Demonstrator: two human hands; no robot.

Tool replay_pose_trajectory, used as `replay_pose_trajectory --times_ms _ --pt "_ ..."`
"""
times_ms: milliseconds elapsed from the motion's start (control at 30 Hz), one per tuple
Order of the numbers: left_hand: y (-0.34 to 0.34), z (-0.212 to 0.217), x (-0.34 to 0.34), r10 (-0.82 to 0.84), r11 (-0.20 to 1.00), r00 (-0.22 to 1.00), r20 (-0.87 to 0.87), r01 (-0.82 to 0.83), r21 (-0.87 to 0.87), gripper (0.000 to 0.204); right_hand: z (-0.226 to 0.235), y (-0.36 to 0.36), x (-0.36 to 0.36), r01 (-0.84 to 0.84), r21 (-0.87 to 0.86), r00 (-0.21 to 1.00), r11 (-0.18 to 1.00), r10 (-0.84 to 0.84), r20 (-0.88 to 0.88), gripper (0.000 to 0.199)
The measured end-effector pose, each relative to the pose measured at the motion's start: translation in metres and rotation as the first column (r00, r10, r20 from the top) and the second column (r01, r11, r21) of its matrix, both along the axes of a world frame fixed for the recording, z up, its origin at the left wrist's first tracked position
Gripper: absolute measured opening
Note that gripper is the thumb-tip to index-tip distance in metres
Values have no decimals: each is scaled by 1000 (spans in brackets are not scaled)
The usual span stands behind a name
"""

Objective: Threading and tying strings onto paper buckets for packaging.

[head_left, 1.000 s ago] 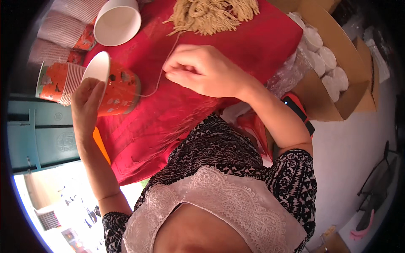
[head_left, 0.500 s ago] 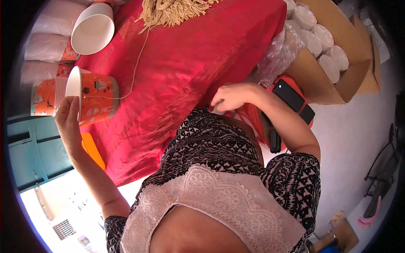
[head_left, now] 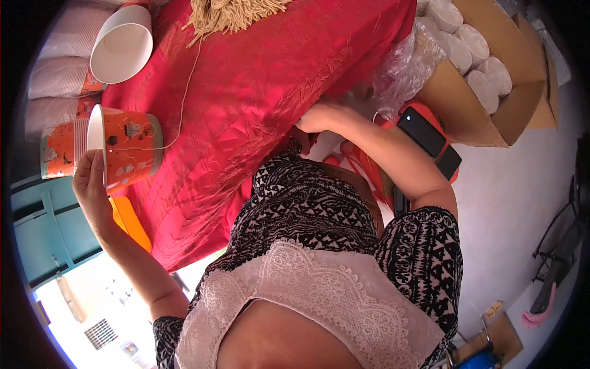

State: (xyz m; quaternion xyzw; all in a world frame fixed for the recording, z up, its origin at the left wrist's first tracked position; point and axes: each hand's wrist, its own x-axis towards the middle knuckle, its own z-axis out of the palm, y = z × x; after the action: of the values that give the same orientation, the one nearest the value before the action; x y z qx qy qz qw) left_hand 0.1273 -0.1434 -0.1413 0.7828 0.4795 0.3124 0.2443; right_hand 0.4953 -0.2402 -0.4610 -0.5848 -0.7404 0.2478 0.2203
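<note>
Orange cup has left grip pinching its rim.

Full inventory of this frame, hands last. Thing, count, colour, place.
printed cup: 1, orange, left
stacked cups: count unclear, orange, far left
plain cup: 1, white, upper left
wrapped cup stacks: several, whitish and orange, upper-left corner
yarn bundle: 1, tan, top
string: 1, pale, between yarn bundle and printed cup
cloth: 1, red, centre
cardboard box: 1, brown, upper right
rounded items: several, white, in the box
plastic wrap: count unclear, clear, beside the box
phone-like device: 1, black, below the box
dress: 1, black and white, lower centre
left hand: 1, bare, holding the printed cup's rim
right hand: 1, bare, at the cloth's edge
</note>
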Motion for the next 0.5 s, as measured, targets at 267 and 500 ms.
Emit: replay_pose_trajectory --times_ms 267,500 --pt "3 2 -1 4 1000 1000 -24 -4 -23 15 32 0 -2 223 75 969 972 -213 -124 46" --pt "2 3 0 17 1000 1000 -17 -17 -22 15 36 3 -4 228 292 967 929 -181 -179 52"
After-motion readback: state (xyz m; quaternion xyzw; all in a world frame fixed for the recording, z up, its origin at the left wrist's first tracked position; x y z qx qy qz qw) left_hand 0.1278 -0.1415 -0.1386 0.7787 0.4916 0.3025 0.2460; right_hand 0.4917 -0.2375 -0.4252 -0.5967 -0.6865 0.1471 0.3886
